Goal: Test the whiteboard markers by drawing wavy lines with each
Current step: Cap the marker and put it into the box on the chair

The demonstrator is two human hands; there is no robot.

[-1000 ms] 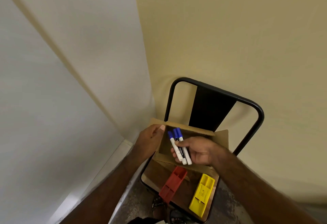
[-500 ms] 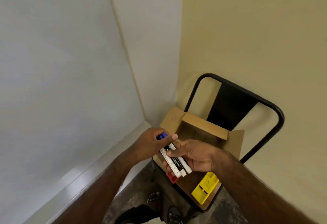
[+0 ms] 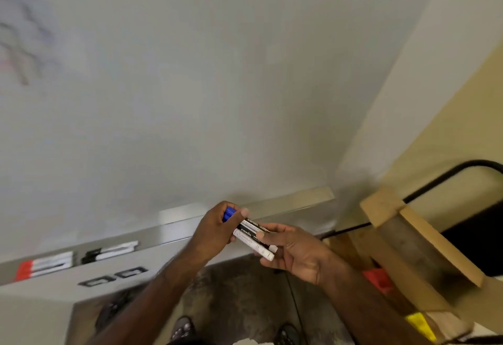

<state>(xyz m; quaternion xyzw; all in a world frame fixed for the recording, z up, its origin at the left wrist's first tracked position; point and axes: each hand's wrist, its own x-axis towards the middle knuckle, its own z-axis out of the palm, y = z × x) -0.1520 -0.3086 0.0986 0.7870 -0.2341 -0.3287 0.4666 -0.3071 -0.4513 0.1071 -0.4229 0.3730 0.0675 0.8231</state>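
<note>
Head view: the whiteboard (image 3: 190,86) fills the space ahead, with its tray (image 3: 285,203) along the bottom edge just past the hands. A box (image 3: 424,238) sits close on the right. Both hands meet in the middle. The left hand (image 3: 215,231) curls round the blue cap (image 3: 229,213). The right hand (image 3: 296,256) pinches the markers (image 3: 254,238) by their white ends.

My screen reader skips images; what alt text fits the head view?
Two hands hold a bundle of blue-capped markers before a whiteboard: the left hand grips the caps, the right hand the barrels. More markers lie on the tray.
</note>
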